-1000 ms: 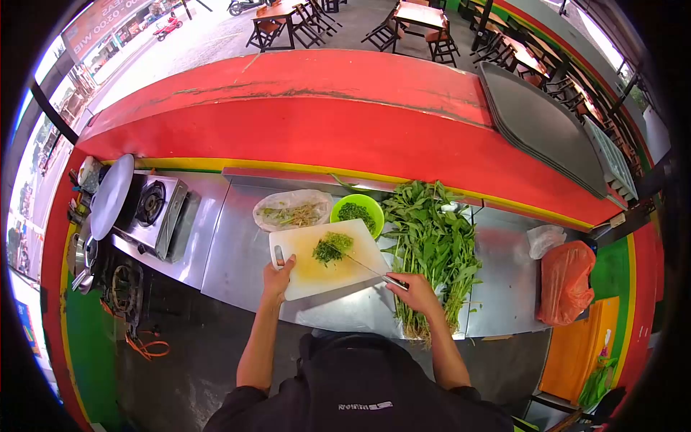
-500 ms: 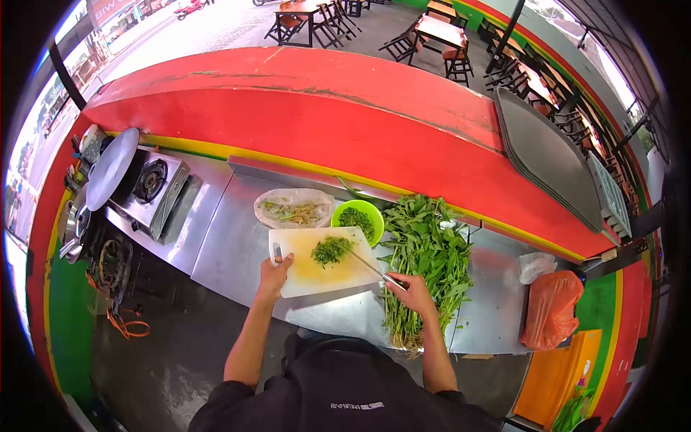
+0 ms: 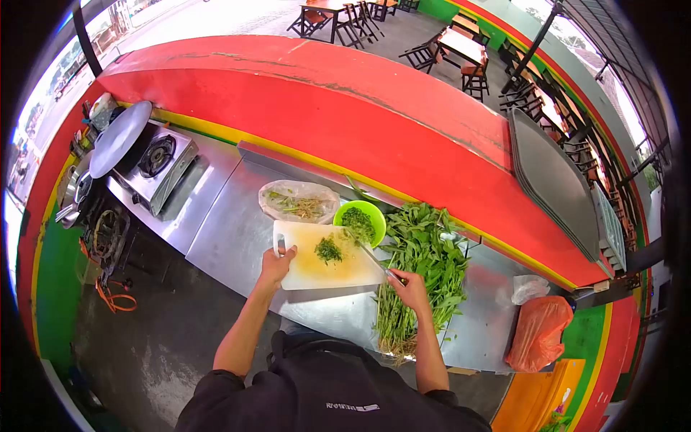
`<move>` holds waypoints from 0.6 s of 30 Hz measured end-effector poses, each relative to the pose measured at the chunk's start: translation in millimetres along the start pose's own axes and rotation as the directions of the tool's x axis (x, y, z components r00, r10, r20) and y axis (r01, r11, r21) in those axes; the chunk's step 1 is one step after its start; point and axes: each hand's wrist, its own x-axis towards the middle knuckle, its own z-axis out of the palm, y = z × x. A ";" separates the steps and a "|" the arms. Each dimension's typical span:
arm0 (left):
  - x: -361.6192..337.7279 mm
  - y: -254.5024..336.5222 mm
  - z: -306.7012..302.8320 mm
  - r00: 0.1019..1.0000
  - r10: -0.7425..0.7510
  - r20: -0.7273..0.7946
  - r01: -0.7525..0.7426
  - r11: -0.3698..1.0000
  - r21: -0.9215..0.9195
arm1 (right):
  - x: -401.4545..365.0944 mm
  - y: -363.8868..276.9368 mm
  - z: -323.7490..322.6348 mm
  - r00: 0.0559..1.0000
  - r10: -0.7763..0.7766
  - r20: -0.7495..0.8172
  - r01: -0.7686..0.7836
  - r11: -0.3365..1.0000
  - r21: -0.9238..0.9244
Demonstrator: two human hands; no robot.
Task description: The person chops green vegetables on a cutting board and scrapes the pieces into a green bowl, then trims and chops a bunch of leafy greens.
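My left hand grips the left end of a white cutting board, near its handle slot. The board is lifted, its upper right corner over a lime-green bowl. A small heap of chopped greens lies mid-board, and more chopped greens fill part of the bowl. My right hand is closed around the handle of a knife, whose blade reaches over the board toward the bowl. Just right of the knife lies a large pile of leafy stalks.
Behind the bowl sits a clear plastic bag with stems. A gas stove with a big round lid stands at left. An orange bag is at right. The red wall bounds the steel counter, with trays leaning on it.
The heap on the board has shrunk, and some greens have been pushed to the board's right side by the bowl. The camera view has turned slightly.
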 end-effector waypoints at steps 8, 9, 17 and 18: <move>6.0 0.6 -0.9 0.999 -0.030 -0.015 0.030 0.999 -0.015 | 6.0 -2.9 -2.9 0.995 0.070 0.076 -0.081 0.985 0.155; 2.0 5.4 0.6 0.999 -0.032 -0.016 0.032 0.999 -0.017 | 4.0 -8.6 -4.2 0.992 0.089 0.092 -0.105 0.978 0.179; 9.3 6.1 3.4 0.999 -0.028 0.016 0.028 1.000 -0.003 | -0.2 -30.9 -12.7 0.945 0.097 0.312 -0.190 0.940 0.282; 7.3 10.2 4.1 1.000 -0.027 0.017 0.027 1.000 -0.002 | 0.6 -27.6 -11.1 0.945 0.097 0.311 -0.189 0.940 0.283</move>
